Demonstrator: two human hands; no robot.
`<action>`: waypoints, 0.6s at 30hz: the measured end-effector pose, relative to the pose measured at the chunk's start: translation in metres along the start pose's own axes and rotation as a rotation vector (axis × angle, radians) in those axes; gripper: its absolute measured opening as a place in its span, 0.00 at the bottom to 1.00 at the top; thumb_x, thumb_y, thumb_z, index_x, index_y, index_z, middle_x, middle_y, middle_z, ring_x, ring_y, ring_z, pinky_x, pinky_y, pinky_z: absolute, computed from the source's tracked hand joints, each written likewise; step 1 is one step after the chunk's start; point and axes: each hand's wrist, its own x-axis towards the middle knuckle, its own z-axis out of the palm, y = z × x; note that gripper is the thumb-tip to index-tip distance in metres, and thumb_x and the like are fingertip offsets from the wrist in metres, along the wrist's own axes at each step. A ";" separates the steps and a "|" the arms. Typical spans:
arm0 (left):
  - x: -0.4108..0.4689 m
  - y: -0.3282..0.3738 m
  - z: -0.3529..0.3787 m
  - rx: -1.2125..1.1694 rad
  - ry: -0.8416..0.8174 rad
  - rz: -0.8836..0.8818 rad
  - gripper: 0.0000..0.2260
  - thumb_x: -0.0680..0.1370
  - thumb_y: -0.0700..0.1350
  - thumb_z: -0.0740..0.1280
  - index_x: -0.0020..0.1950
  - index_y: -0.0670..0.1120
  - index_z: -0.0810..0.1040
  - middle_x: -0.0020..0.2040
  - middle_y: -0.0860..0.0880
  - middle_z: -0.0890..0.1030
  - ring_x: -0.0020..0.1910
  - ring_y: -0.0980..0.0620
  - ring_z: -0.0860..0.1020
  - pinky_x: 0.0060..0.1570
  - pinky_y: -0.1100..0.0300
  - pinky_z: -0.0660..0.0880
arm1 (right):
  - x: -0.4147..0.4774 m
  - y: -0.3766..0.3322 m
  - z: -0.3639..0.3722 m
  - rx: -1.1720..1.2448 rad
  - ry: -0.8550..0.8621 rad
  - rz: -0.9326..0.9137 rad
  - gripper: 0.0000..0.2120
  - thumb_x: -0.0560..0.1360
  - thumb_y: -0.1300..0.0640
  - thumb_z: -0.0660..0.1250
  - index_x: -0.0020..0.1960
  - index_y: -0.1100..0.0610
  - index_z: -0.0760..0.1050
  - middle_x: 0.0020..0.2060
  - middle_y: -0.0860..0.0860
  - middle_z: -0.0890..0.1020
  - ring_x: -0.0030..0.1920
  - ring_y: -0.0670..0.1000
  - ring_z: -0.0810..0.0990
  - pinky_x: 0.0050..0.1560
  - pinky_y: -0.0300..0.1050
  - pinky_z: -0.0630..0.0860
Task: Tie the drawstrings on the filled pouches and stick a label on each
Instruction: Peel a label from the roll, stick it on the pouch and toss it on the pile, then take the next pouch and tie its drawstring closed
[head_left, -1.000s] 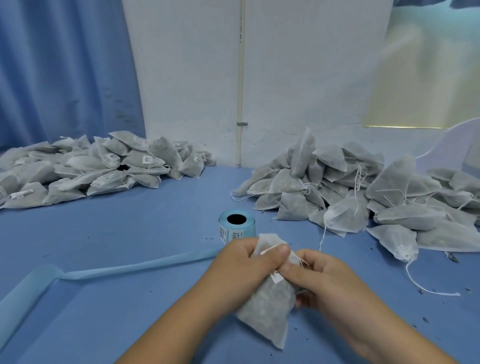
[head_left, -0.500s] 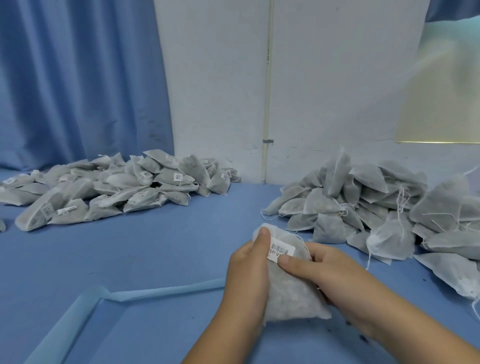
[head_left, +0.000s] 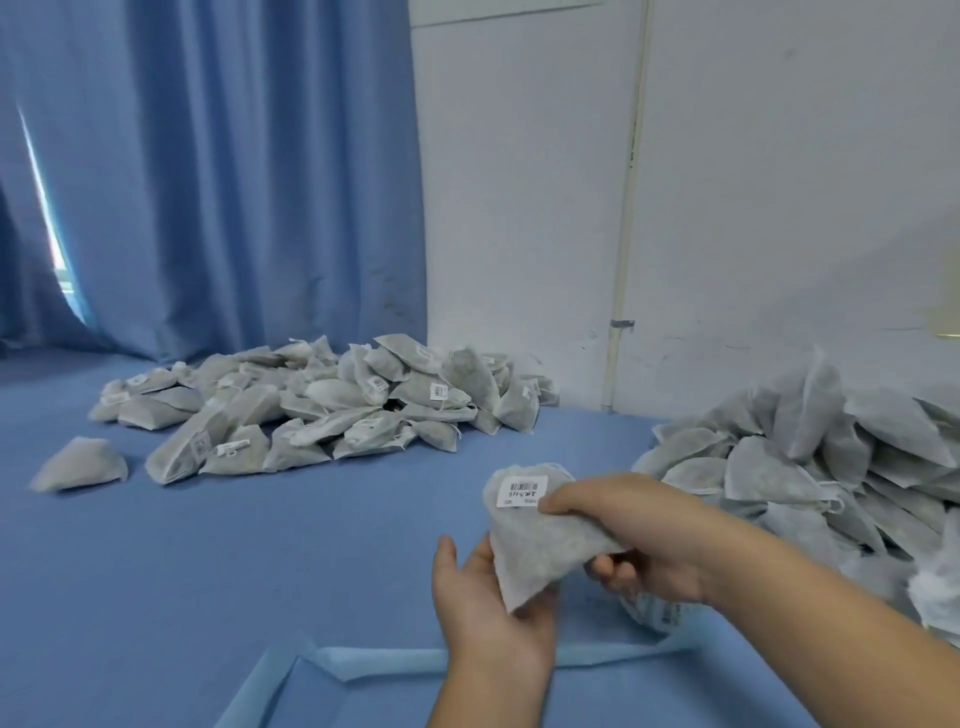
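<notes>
Grey pouch (head_left: 540, 545), label (head_left: 522, 492) on, hangs point-down from curled fingers of the right hand (head_left: 654, 535), its tip at the open, empty left hand (head_left: 483, 613) just below.

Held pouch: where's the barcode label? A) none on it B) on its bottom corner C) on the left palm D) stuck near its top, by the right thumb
D: the barcode label sits on the upper end of the pouch, beside the thumb of the right hand gripping it; the left hand is open under the lower corner.
</notes>
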 end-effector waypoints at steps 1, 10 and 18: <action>0.002 0.003 0.000 -0.030 0.036 0.031 0.24 0.82 0.58 0.53 0.46 0.38 0.76 0.32 0.42 0.77 0.28 0.46 0.73 0.33 0.57 0.66 | 0.012 -0.016 0.006 0.111 -0.006 -0.024 0.06 0.75 0.57 0.68 0.43 0.58 0.74 0.24 0.52 0.75 0.21 0.47 0.72 0.18 0.35 0.64; -0.002 0.004 0.006 0.035 -0.017 0.062 0.22 0.79 0.59 0.58 0.46 0.40 0.76 0.29 0.45 0.73 0.24 0.49 0.65 0.25 0.62 0.63 | 0.087 -0.077 0.023 0.502 0.033 -0.342 0.02 0.79 0.64 0.62 0.51 0.60 0.72 0.45 0.55 0.78 0.45 0.54 0.82 0.49 0.47 0.80; -0.006 -0.017 0.010 0.203 -0.138 0.046 0.18 0.78 0.56 0.59 0.44 0.41 0.76 0.30 0.46 0.72 0.23 0.51 0.65 0.25 0.62 0.61 | 0.044 0.012 -0.012 0.362 0.079 -0.326 0.09 0.77 0.67 0.60 0.52 0.61 0.78 0.45 0.56 0.86 0.40 0.56 0.86 0.40 0.45 0.81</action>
